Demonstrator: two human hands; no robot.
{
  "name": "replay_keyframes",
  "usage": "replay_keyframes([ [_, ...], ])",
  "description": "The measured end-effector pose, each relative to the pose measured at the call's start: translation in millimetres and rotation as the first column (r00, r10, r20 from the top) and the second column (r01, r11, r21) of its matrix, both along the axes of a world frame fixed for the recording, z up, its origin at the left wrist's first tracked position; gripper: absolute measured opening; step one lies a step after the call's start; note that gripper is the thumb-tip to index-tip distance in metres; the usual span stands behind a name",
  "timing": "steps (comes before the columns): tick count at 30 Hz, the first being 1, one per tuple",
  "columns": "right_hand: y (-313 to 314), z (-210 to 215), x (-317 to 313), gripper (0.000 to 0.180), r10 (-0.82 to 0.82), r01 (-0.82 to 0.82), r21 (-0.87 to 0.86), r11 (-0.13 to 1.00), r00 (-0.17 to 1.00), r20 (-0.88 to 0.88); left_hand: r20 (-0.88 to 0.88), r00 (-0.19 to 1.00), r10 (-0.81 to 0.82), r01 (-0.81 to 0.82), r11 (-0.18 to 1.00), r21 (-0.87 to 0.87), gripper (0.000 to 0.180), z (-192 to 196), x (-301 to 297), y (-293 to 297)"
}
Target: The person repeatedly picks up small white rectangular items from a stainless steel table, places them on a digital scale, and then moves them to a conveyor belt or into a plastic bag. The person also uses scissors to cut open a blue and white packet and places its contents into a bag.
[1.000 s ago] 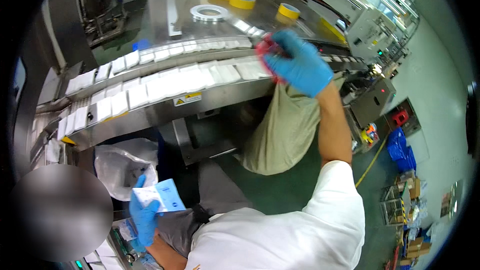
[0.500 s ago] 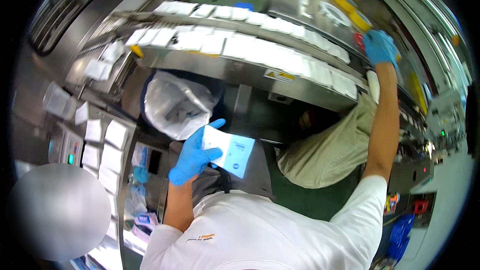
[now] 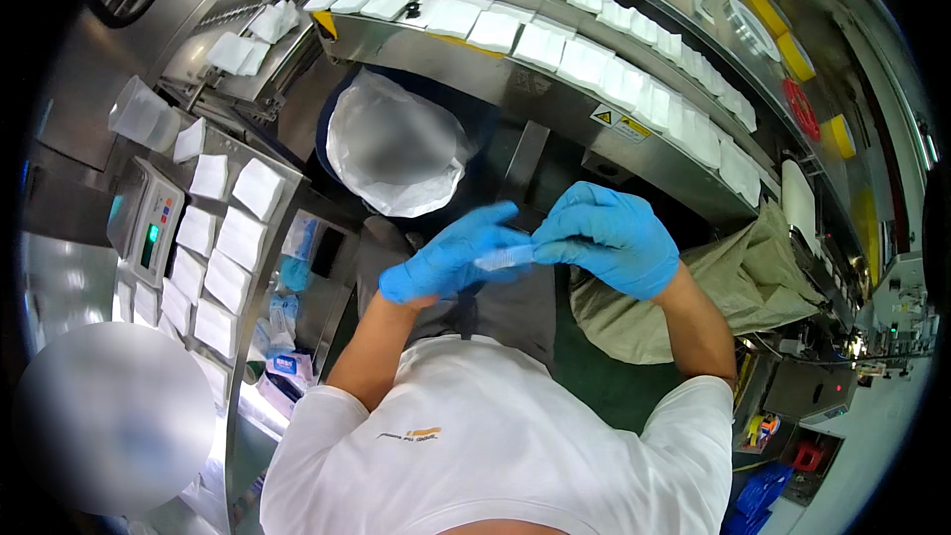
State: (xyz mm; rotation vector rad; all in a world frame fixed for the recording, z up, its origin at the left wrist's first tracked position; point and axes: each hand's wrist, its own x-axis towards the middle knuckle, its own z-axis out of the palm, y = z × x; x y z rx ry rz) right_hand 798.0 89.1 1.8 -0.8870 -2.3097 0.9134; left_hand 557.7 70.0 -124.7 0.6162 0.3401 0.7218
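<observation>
My left hand [image 3: 454, 258], in a blue glove, is closed around a small white and light-blue packet [image 3: 505, 258] in front of my waist. The packet is seen nearly edge on and slightly blurred, with much of it behind the fingers. From the other side my right hand [image 3: 614, 243], also gloved in blue, pinches the packet's right end between thumb and fingertips. Beyond the hands, a conveyor [image 3: 555, 104] carries rows of white folded pads [image 3: 540, 46].
A bin with a clear plastic liner [image 3: 436, 193] stands ahead-left. At left, a side table holds more white pads [image 3: 241, 238], a scale [image 3: 156, 223] and a plastic jug [image 3: 144, 114]. A khaki cloth sack [image 3: 693, 292] lies right. Tape rolls [image 3: 795, 56] sit on the far-right ledge.
My right hand has come back from the far-right ledge to the packet in my left hand. The packet has turned from face-up to nearly edge on. My view has shifted slightly.
</observation>
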Motion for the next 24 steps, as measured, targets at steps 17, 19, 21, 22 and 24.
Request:
replay_keyframes([
  [17,-16,-11,-19,0.018,-0.165,0.028,0.434,0.901,0.946,0.281,-0.159,0.733,0.661,-0.360,0.576,0.734,0.019,41,10,-6],
  [19,-20,-14,-27,0.017,-0.165,-0.074,0.594,0.801,0.927,0.338,-0.169,0.742,0.649,-0.436,0.658,0.614,0.022,35,14,0],
  [21,-22,-23,-32,0.016,-0.117,-0.184,0.617,0.765,0.902,0.415,-0.227,0.791,0.568,-0.516,0.819,0.250,0.026,28,25,12],
  [22,-25,-28,-33,0.016,-0.103,-0.233,0.626,0.744,0.886,0.452,-0.197,0.829,0.524,-0.521,0.851,0.069,0.031,20,25,23],
  [24,-34,-37,-40,0.010,-0.081,-0.262,0.734,0.626,0.915,0.395,-0.216,0.766,0.606,-0.581,0.796,0.173,0.031,4,21,33],
])
